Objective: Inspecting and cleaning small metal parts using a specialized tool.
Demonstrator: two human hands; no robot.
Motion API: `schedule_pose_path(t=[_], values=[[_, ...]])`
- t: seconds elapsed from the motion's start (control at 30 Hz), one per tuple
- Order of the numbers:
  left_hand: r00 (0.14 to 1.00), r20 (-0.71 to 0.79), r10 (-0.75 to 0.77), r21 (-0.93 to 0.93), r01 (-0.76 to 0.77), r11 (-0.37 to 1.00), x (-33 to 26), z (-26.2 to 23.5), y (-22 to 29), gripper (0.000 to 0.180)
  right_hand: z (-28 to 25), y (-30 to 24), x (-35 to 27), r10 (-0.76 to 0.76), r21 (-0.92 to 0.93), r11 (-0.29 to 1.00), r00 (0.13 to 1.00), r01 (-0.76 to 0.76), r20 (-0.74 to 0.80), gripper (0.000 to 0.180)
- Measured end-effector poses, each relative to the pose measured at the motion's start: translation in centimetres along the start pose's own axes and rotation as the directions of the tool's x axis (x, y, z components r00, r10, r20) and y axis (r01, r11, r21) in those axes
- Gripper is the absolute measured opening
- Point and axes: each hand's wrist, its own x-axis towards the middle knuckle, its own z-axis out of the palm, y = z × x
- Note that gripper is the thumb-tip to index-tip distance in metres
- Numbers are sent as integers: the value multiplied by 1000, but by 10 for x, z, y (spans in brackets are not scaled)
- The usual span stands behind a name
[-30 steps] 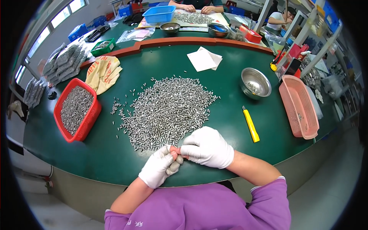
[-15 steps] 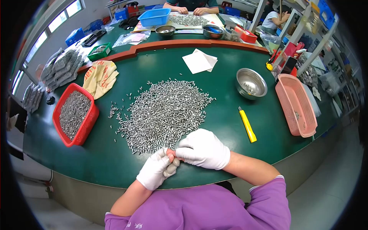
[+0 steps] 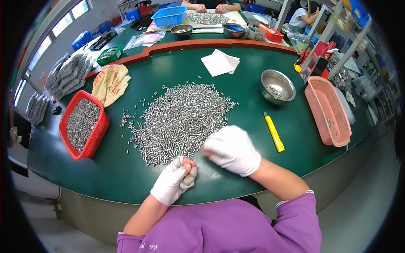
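Note:
A broad heap of small shiny metal pins (image 3: pixel 181 120) covers the middle of the green table. My left hand (image 3: pixel 174 182), in a white glove with bare fingertips, is curled in a pinch at the heap's near edge. Whatever lies between its fingers is too small to make out. To its right, my gloved right hand (image 3: pixel 233 151) is over the table beside the heap's near right side, apart from the left. Motion smears its fingers, so their grip cannot be read. Right of the heap lies a yellow utility knife (image 3: pixel 274 134), with a steel bowl (image 3: pixel 288 87) holding a few pins beyond it.
A red basket (image 3: pixel 100 131) full of pins stands at the left, near a crumpled beige cloth bag (image 3: pixel 110 86). A pink basket (image 3: pixel 313 95) with a few pieces sits far right. White papers (image 3: pixel 217 64) lie behind the heap. Another person's hands (image 3: pixel 221 8) work across the divider.
My right hand has parted from the left and moved to the right and slightly away from me. The left hand keeps its pinch in nearly the same place.

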Motion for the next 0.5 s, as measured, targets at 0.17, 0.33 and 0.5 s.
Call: schedule_pose_path(t=[0.17,0.33,0.5], values=[[999,38,18,-27,-17,999,2,2,3,10,-15,28,-1,249,-160,947,950,-280,-189,10],[997,72,17,-41,-14,999,4,0,4,10,-18,32,-6,310,-215,933,948,-289,70,4],[995,101,5,-65,1,998,4,-3,4,10,-12,27,-10,313,-152,948,912,-281,266,5]])
